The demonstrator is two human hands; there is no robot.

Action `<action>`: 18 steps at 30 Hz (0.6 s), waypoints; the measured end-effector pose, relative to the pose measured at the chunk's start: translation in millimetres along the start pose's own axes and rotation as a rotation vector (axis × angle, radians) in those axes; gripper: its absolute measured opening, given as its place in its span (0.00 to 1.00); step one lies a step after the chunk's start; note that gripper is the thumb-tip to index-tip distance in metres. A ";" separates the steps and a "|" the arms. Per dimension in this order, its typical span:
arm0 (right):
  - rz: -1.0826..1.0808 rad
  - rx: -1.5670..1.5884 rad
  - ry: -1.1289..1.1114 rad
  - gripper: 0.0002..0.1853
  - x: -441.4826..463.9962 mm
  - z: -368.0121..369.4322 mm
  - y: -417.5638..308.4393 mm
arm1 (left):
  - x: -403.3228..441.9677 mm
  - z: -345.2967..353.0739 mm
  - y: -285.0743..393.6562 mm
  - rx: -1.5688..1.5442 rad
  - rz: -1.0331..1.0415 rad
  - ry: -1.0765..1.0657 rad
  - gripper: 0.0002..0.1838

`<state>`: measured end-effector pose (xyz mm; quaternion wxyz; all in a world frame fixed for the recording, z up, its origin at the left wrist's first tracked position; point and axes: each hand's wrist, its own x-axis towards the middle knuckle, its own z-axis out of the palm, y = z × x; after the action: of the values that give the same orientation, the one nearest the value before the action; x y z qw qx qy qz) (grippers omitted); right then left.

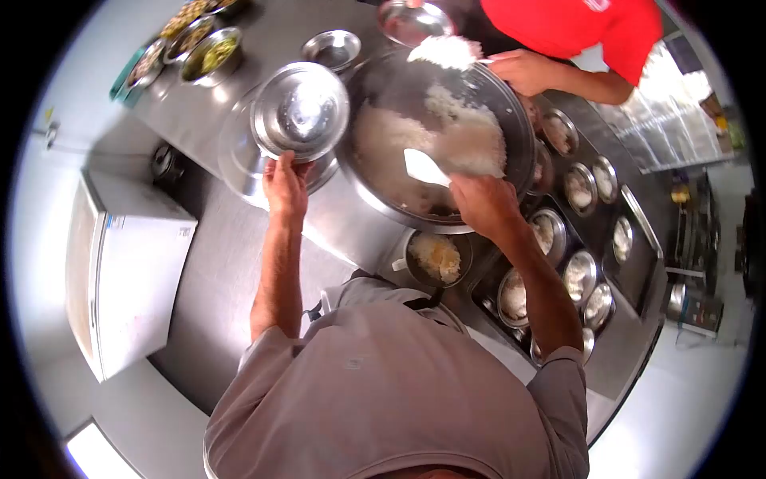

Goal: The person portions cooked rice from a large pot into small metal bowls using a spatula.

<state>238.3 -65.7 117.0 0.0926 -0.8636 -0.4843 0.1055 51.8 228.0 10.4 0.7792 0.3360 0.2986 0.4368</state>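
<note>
My left hand grips the near rim of a shiny steel bowl, which looks empty and is held over the counter, left of the big pot. My right hand is closed round the handle of a white rice paddle, its blade over the rice inside the large round pot. Across the pot, a co-worker in red holds a utensil heaped with rice over the far rim. Their hand is apart from mine.
Bowls of rice stand on dark trays at the right. A pot of rice and something yellow sits near my body. Two empty-looking steel bowls lie beyond the big pot; bowls of food stand far left.
</note>
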 end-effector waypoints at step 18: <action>-0.130 -0.268 -0.164 0.08 36.2 17.2 12.0 | -80.2 -97.6 80.7 0.189 0.243 0.271 0.07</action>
<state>261.8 -39.9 93.9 -0.0563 -0.8235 -0.5549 0.1037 -96.3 214.6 29.3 0.6385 0.3792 0.3976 0.5389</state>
